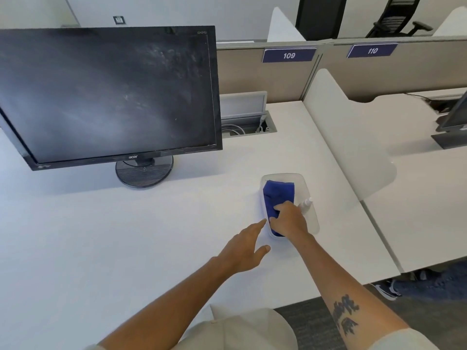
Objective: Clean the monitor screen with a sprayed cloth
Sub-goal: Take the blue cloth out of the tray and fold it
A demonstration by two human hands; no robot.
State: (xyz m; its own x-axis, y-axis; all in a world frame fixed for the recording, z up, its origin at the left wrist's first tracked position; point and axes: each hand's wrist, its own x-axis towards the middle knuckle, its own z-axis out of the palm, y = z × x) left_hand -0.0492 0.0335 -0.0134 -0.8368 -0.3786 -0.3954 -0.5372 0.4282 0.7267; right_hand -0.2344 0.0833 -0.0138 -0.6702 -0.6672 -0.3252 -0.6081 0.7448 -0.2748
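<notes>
Nearest the lens, two bare forearms reaching out over the white bench point(101, 236), the right one marked with a dark tattoo. Right hand point(290, 219) down in the clear tray point(312, 218), fingers curled onto the near end of the folded blue cloth point(278, 195), grip closing on it though not yet lifted clear. Left hand point(246, 248) flat and spread, holding nothing, fingertips just touching the tray's near-left edge, seemingly steadying it. Small white spray bottle point(305, 204) lying in the same tray, just beside the right knuckles.

Judged as the opening step: fetching the cloth. Next move likely calls for lifting the cloth out, taking the bottle with the free hand and wetting the cloth before any wiping.

Monitor point(108, 92) upright at far left, well apart from the tray, its dark screen smeared and dusty, worst toward the upper right
</notes>
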